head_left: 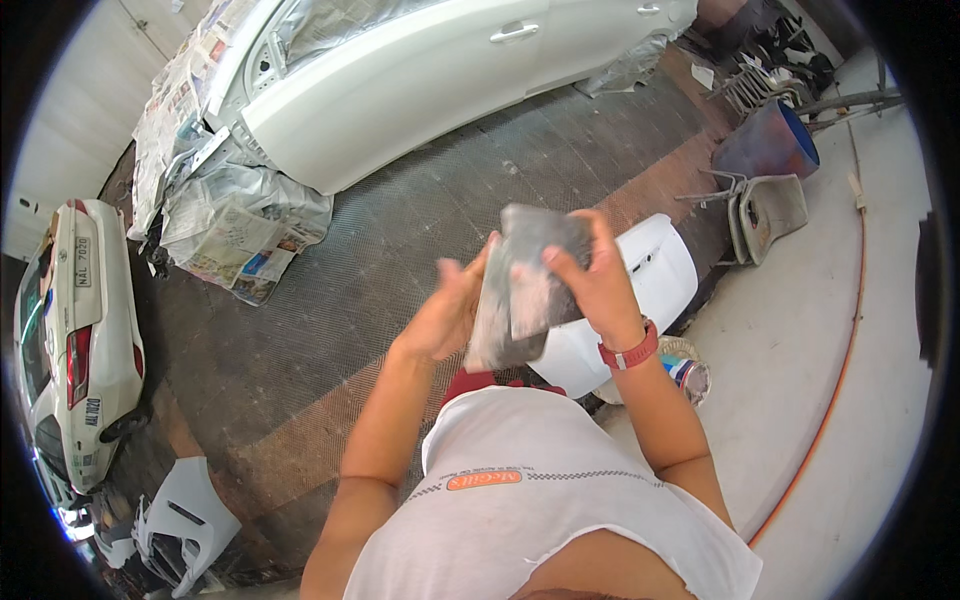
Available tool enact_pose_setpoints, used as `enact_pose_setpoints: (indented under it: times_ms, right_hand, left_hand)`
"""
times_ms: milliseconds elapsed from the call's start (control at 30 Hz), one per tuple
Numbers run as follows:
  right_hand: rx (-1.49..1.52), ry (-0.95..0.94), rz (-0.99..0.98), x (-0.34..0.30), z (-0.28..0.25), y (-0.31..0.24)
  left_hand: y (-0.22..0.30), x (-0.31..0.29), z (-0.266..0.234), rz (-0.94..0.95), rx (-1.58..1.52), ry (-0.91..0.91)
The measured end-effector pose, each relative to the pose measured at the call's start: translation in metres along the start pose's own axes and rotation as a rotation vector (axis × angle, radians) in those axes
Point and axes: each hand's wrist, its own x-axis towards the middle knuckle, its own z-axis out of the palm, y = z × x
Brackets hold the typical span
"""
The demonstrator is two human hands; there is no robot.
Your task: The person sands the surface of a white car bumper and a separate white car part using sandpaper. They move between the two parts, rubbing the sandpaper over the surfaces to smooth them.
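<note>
In front of my chest is a flat grey piece (548,240), blurred by motion, that looks like a folded sheet with a lighter strip along its left side. My right hand (606,285) is closed on its right edge, thumb on top and fingers at the far side. The left side of the piece lies against my left hand (445,310). That thumb sticks out away from it, while the other fingers are smeared and partly behind the piece. A loose white car panel (655,275) stands just beyond my right hand.
A white car body (420,110) partly masked with newspaper (245,235) and plastic fills the far side. Another white car (95,330) stands at left, near a loose bumper part (185,525). At right are a blue drum (765,145), stacked chairs (765,215), an orange hose (845,370) and a can (690,380).
</note>
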Motion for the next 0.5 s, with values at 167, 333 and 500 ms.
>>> enact_pose_setpoints:
  times_ms: [167, 333, 500]
  right_hand:
    - [0.753, 0.214, 0.112, 0.003, 0.018, 0.033]
    - [1.019, 0.056, 0.448, -0.007, 0.018, 0.045]
    - [0.882, -0.022, 0.328, 0.006, -0.005, 0.022]
  left_hand:
    - [-0.045, -0.003, 0.008, 0.207, 0.317, 0.208]
    - [-0.044, 0.002, 0.001, 0.390, 0.474, 0.550]
    - [-0.013, -0.008, 0.002, 0.237, 0.861, 0.564]
